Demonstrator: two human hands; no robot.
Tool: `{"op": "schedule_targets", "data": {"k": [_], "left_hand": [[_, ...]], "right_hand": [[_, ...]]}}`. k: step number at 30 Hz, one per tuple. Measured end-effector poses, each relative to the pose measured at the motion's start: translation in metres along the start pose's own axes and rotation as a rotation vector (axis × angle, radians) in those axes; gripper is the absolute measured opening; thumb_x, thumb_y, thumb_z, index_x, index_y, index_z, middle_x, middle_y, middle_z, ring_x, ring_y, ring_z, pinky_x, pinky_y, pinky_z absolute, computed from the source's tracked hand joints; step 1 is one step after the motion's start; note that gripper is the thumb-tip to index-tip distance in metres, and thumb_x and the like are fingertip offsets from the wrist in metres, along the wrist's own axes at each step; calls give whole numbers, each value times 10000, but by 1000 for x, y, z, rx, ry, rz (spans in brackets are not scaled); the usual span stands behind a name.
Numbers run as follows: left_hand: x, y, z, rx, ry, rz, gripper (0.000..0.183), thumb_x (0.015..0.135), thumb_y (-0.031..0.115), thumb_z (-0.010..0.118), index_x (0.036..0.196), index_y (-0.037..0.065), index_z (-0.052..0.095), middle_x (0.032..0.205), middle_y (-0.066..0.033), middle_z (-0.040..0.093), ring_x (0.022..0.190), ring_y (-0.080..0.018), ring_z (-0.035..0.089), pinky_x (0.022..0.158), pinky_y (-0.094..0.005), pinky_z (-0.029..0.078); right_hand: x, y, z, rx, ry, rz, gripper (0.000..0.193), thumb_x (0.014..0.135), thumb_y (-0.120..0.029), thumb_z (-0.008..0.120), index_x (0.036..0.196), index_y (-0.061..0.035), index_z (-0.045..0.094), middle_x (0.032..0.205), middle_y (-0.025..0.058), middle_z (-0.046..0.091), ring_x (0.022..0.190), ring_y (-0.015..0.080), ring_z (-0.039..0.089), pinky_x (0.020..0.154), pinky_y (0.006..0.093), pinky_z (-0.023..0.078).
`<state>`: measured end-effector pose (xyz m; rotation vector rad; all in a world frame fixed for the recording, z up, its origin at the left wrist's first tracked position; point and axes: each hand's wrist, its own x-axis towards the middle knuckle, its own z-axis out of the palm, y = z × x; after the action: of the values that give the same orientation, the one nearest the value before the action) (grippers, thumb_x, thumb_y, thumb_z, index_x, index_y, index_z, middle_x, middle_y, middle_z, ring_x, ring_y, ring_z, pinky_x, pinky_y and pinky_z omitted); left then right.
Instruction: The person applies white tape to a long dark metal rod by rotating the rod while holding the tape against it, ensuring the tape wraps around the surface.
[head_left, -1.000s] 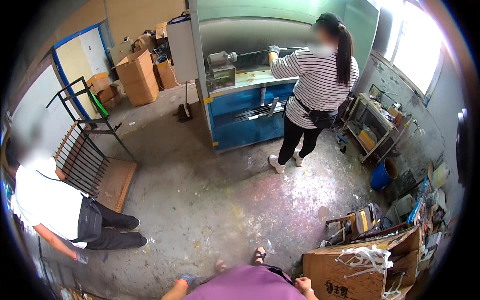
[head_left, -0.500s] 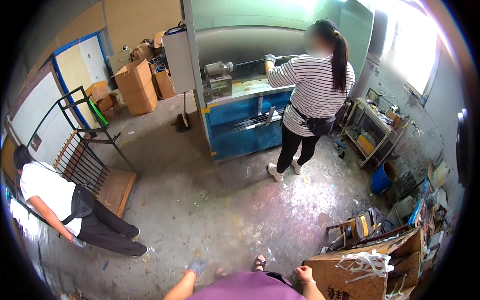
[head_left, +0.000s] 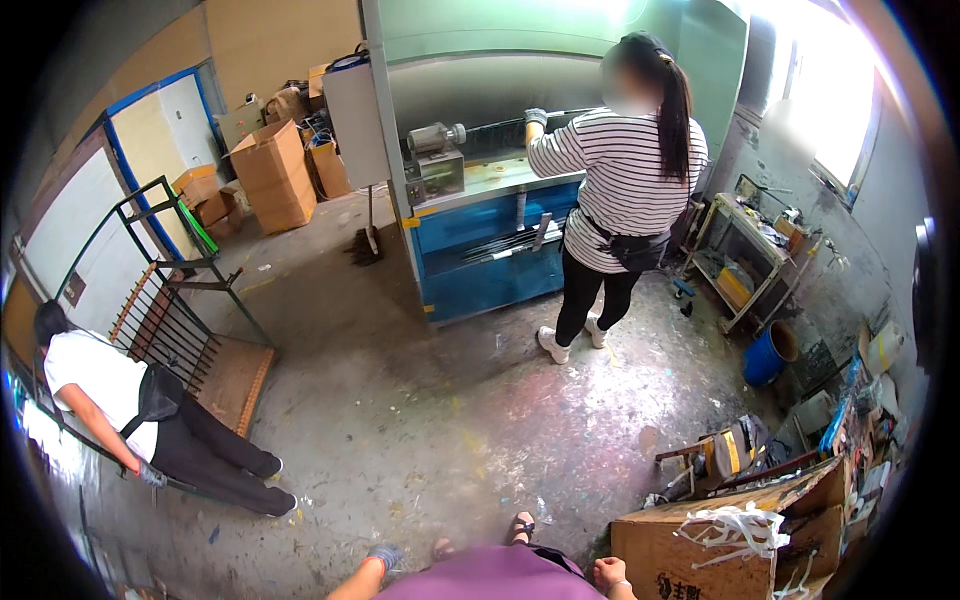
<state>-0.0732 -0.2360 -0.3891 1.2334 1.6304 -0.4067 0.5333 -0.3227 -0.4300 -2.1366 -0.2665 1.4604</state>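
Observation:
My left hand [head_left: 386, 556], in a grey knitted glove, hangs low beside the purple garment [head_left: 490, 575] on my body. Its fingers look loosely stretched, with nothing seen in them. On the other side, my bare right hand [head_left: 609, 572] is curled into a loose fist, a band around the wrist. No object shows in it. It is nearest the left edge of a large cardboard box [head_left: 650, 548], which has white strips [head_left: 735, 528] draped over its rim.
A co-worker in stripes [head_left: 625, 150] stands at a blue-fronted machine bench [head_left: 480, 285], gloved hand raised. Another in white [head_left: 100, 385] is at left beside a wheeled rack [head_left: 235, 385]. A blue barrel [head_left: 762, 362], stool [head_left: 725, 455] and metal shelf [head_left: 735, 230] line the right.
My left hand has dropped slightly lower and left. My right hand is also a little lower. The striped co-worker's gloved hand shifts slightly left; the other co-worker's head moves slightly down.

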Motion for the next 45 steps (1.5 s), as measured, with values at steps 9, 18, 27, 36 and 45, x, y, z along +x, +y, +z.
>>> {"op": "schedule_targets", "data": {"k": [9,18,27,36,45], "left_hand": [[5,35,-5,-122,289,162,420,819,398,527,1047,66,647,975,-142,663,868,-289,622,805,-364,468],[-30,41,-7,-44,170,87,402,811,376,530,1064,78,625,1023,-161,641,916,-302,615,817,-376,463],[22,-36,67,-95,135,33,386,801,350,532,1051,72,630,1025,-151,644,901,-298,622,805,-384,468],[-83,65,-15,-361,82,93,373,830,346,527,1027,51,643,992,-125,655,907,-286,615,816,-376,466],[-46,47,12,-167,207,155,373,797,371,542,1024,97,652,1008,-146,652,924,-309,617,827,-376,465]], "right_hand": [[-23,-70,32,17,-57,-199,79,800,-65,614,837,-8,573,598,59,560,456,141,517,399,258,421],[5,8,0,-255,-191,-282,341,838,-363,623,864,-25,664,773,85,651,733,191,595,673,335,485],[-2,13,-15,-449,-149,-364,276,821,-295,652,896,-30,667,772,39,647,696,118,558,653,278,475],[-35,-36,-7,-379,-150,-350,273,814,-277,661,924,-27,666,753,52,647,672,130,567,628,284,480],[-64,-40,-1,-433,-50,-514,275,811,-257,663,930,-9,660,723,84,645,641,157,581,599,310,489]]}}
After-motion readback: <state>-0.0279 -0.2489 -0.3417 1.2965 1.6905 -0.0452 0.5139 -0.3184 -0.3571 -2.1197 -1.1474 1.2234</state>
